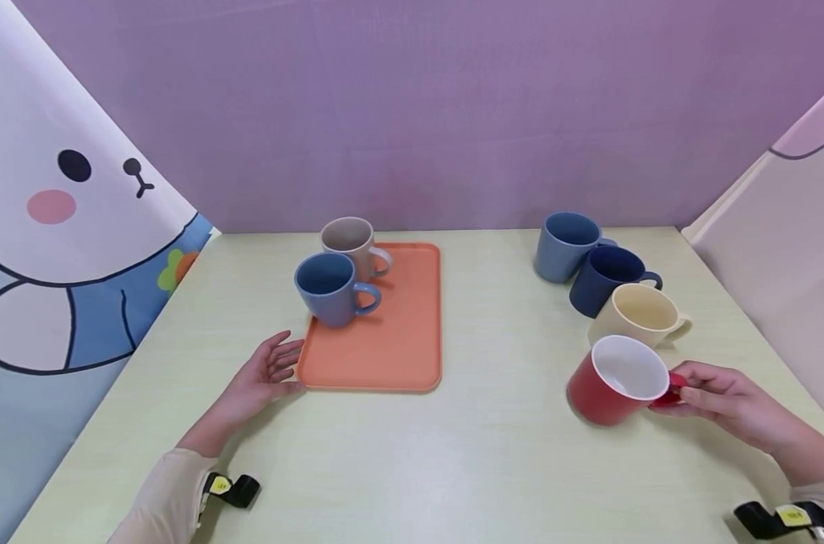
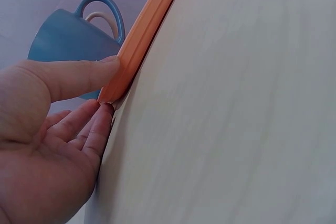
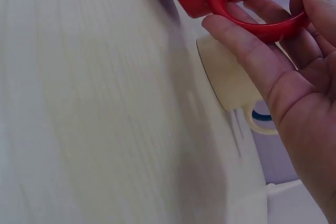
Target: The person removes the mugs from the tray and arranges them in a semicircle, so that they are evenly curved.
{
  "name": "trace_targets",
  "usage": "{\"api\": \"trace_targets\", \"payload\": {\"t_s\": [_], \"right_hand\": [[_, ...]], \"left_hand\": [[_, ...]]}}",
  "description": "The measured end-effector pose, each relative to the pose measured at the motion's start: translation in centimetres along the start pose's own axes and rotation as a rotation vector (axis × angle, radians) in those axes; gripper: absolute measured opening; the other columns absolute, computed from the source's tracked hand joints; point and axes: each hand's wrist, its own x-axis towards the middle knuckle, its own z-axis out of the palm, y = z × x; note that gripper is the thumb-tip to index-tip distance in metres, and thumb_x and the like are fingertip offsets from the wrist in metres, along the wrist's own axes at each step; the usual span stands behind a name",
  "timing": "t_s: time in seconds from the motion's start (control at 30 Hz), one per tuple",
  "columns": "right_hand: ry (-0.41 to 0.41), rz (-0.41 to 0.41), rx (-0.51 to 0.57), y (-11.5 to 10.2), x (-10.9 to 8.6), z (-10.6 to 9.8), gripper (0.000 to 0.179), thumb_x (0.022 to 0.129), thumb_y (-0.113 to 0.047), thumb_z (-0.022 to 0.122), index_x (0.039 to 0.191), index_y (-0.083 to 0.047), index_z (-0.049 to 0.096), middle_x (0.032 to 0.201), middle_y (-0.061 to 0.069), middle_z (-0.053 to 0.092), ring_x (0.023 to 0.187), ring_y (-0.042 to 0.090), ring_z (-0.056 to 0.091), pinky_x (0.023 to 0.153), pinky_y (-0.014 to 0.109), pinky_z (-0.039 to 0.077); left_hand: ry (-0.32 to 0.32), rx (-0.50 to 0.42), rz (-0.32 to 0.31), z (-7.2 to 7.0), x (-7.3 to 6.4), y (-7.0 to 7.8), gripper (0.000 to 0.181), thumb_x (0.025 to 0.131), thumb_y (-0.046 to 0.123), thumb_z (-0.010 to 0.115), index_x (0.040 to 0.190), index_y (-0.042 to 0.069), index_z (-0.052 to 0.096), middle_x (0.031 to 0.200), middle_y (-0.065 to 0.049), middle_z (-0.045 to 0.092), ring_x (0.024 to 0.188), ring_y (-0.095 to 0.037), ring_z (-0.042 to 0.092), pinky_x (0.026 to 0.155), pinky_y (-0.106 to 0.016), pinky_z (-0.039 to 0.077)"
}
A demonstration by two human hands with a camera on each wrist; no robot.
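At the right, my right hand [image 1: 731, 400] grips the handle of a red mug [image 1: 605, 393] with a white inside. Thumb and fingers close on that handle in the right wrist view, and the mug looks slightly raised off the table. A cream mug [image 1: 632, 313] stands right behind it. My left hand [image 1: 265, 374] touches the near left corner of an orange tray [image 1: 384, 363], its fingers fairly straight along the side and the thumb [image 2: 79, 77] against the rim. On the tray's left side stand a blue mug [image 1: 333, 298] and, behind it, a grey-beige mug [image 1: 357, 245].
Behind the cream mug stand a dark navy mug [image 1: 598, 291] and a lighter blue mug [image 1: 561, 253], close together, handles to the right. A pale wooden table [image 1: 418, 461] bears everything. A purple backdrop [image 1: 452, 113] rises at its far edge, with printed cloth [image 1: 44, 302] along the left.
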Motion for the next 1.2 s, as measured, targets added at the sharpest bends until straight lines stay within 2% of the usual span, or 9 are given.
{"api": "trace_targets", "payload": {"t_s": [0.3, 0.6, 0.97, 1.2], "right_hand": [[-0.012, 0.019, 0.012, -0.6, -1.3, -1.1, 0.05, 0.094, 0.028, 0.018, 0.131, 0.014, 0.049, 0.131, 0.017, 0.06, 0.119, 0.032, 0.062, 0.099, 0.035, 0.05], [0.022, 0.059, 0.003, -0.9, -2.1, -1.7, 0.052, 0.097, 0.025, 0.019, 0.134, 0.008, 0.052, 0.132, 0.014, 0.061, 0.119, 0.025, 0.063, 0.098, 0.032, 0.05], [-0.003, 0.026, 0.024, -0.8, -2.6, -2.6, 0.048, 0.096, 0.026, 0.019, 0.133, 0.015, 0.047, 0.134, 0.018, 0.059, 0.121, 0.032, 0.06, 0.099, 0.036, 0.049], [-0.021, 0.021, 0.053, -0.8, -2.8, -3.3, 0.049, 0.098, 0.023, 0.018, 0.135, 0.013, 0.048, 0.135, 0.018, 0.058, 0.122, 0.032, 0.06, 0.101, 0.036, 0.049]], "left_hand": [[0.001, 0.002, 0.015, 0.0, -0.1, -0.1, 0.087, 0.088, -0.015, 0.063, 0.155, -0.005, 0.009, 0.154, -0.031, 0.029, 0.138, -0.049, 0.033, 0.095, -0.017, 0.047], [0.005, 0.011, 0.021, 0.0, -0.1, -0.2, 0.087, 0.087, -0.015, 0.064, 0.155, -0.005, 0.01, 0.154, -0.031, 0.03, 0.139, -0.048, 0.033, 0.097, -0.016, 0.045], [0.008, 0.002, 0.015, 0.1, 0.0, -0.3, 0.087, 0.087, -0.016, 0.064, 0.155, -0.004, 0.01, 0.155, -0.03, 0.03, 0.139, -0.047, 0.033, 0.097, -0.017, 0.045], [0.008, 0.003, 0.011, 0.1, -0.1, -0.2, 0.088, 0.088, -0.014, 0.064, 0.155, -0.004, 0.009, 0.155, -0.03, 0.029, 0.139, -0.048, 0.033, 0.096, -0.016, 0.045]]}}
